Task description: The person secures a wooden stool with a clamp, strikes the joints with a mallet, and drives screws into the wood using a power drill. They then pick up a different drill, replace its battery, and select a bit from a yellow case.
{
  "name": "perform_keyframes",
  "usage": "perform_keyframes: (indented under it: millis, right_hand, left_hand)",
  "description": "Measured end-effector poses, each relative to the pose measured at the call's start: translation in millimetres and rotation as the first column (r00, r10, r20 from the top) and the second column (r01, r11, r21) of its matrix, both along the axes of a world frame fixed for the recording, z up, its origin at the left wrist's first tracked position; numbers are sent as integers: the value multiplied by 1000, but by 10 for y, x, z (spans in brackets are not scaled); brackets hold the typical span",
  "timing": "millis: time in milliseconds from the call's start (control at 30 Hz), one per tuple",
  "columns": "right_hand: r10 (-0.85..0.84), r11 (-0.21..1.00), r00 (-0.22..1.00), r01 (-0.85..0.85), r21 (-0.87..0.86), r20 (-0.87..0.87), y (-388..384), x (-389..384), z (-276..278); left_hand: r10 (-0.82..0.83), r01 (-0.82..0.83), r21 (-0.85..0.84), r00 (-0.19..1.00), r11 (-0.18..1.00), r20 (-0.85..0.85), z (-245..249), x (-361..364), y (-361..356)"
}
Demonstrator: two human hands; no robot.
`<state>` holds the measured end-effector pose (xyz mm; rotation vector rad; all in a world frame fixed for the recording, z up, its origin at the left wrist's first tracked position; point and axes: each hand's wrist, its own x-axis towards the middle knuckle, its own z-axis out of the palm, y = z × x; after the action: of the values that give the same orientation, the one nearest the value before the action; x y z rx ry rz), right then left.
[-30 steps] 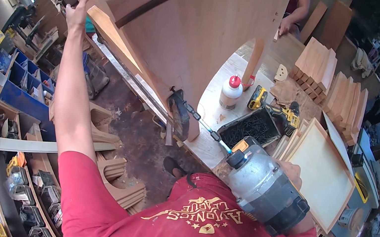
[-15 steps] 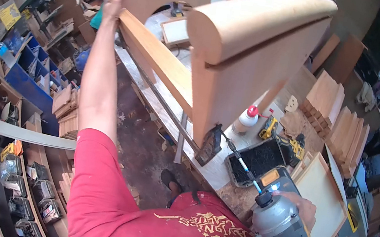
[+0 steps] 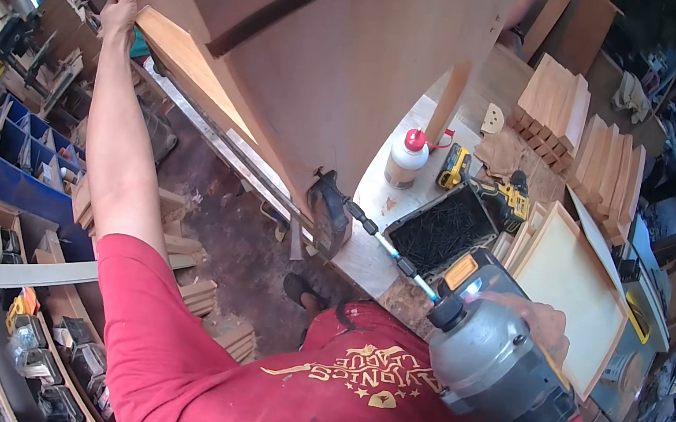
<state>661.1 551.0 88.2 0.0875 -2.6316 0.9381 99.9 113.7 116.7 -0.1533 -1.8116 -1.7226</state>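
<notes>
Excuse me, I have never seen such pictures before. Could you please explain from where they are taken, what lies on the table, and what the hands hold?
There is no robot here: a person works with two bare hands. All the pictures come from one camera on the person's head, looking forward and down. The right hand holds a power tool, whose long bit points to a dark clamp-like part at the lower corner of a large wooden piece. The left hand is at that piece's far side; its exact grip is hard to tell. On the table are a bottle with a red cap, a tray of dark screw-like pieces and a yellow and black drill. Farther back are stacked boards.
</notes>
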Motion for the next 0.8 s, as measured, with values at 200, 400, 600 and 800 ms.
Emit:
perform_keyframes:
  millis: [200, 400, 600, 800]
  right_hand:
    - [90, 996, 993, -88, 25, -74, 43, -115, -17]
    - [-25, 622, 921, 318, -716, 388, 40, -53, -168]
    - [-135, 941, 984, 164, -294, 118, 40, 15, -412]
    - [247, 918, 966, -257, -300, -74, 117, -166, -321]
  left_hand:
    - [20, -20, -6, 1000, 1000, 11, -24, 98, 42]
    - [16, -15, 13, 996, 1000, -88, -196, -260, -149]
    - [81, -83, -38, 995, 996, -63, -168, -128, -90]
    - [87, -87, 10, 995, 996, -45, -156, -164, -103]
